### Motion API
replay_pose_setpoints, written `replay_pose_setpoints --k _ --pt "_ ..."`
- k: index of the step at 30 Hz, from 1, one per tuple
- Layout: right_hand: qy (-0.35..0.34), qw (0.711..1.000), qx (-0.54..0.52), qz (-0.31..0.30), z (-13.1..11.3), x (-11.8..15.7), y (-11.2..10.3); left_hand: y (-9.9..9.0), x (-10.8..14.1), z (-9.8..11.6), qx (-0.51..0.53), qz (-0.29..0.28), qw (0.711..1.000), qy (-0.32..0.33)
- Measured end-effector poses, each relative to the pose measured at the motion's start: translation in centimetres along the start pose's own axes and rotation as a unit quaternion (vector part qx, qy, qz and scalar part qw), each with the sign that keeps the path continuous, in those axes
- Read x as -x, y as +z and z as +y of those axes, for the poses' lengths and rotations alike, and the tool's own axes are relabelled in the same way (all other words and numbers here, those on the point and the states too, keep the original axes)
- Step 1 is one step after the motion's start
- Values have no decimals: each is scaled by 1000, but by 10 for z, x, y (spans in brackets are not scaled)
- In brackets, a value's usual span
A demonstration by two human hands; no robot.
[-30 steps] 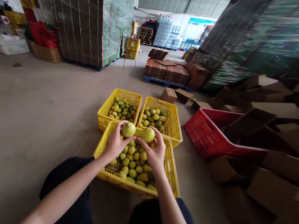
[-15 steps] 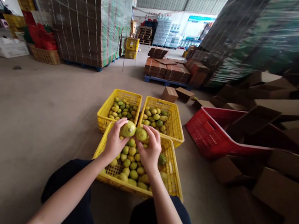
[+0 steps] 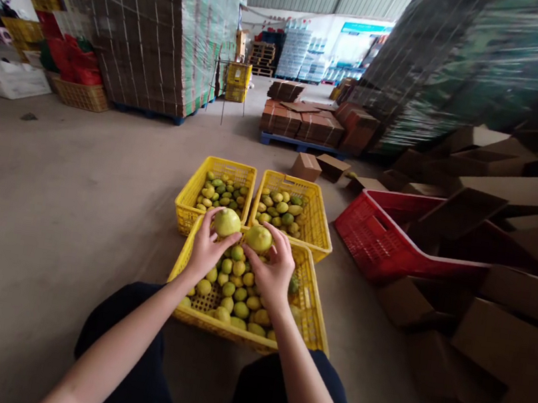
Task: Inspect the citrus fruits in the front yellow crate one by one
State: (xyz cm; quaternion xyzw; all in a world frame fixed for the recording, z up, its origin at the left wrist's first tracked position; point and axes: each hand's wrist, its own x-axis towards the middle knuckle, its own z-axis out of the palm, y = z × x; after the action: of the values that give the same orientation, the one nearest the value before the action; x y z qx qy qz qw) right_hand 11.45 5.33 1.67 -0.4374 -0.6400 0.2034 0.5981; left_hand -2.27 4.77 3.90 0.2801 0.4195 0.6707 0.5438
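Note:
Between the thumb and fingers of my left hand [image 3: 206, 246] is a yellow-green lemon [image 3: 227, 222]. My right hand [image 3: 275, 266] grips a second lemon [image 3: 259, 238] the same way, a small gap to the right of the first. Both are held up over the far side of a large yellow crate [image 3: 317, 303], in which many yellow and green lemons [image 3: 238, 309] lie loose. Just beyond stand two smaller yellow crates, a left one [image 3: 189, 196] and a right one [image 3: 319, 219], each part-filled with lemons. My forearms partly cover the near crate.
To the right, a red crate [image 3: 365, 236] holds cardboard, beside a heap of cardboard boxes [image 3: 507, 331]. Flattened cartons [image 3: 300, 125] lie on a blue pallet ahead. Tall wrapped stacks rise at left [image 3: 138, 27] and right [image 3: 450, 73]. Concrete floor [image 3: 72, 199] surrounds the crates.
The two lemons have moved slightly apart. The left one has risen a little and turned in my fingers; the right one has also turned. Both hands keep their hold.

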Motion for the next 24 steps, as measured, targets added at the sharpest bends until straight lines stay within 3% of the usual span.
replay_pose_setpoints --k 3,9,12,18,20,24 --pt "109 988 -107 -3 -2 -1 2 -4 -6 -2 25 -29 999 9" --pt "279 936 -213 -1 -4 -4 4 -13 -10 3 70 -79 987 -123" --pt "365 885 -290 -8 -1 -6 5 -14 -12 0 76 -70 977 -186" --pt "525 728 -438 -50 4 -11 4 -13 -17 -9 109 -33 961 -253" --pt "550 705 -447 -35 5 -11 3 -15 -18 -12 122 -43 951 -280" --pt "567 696 -440 -6 5 -11 4 -16 -23 -18 132 -18 931 -340"
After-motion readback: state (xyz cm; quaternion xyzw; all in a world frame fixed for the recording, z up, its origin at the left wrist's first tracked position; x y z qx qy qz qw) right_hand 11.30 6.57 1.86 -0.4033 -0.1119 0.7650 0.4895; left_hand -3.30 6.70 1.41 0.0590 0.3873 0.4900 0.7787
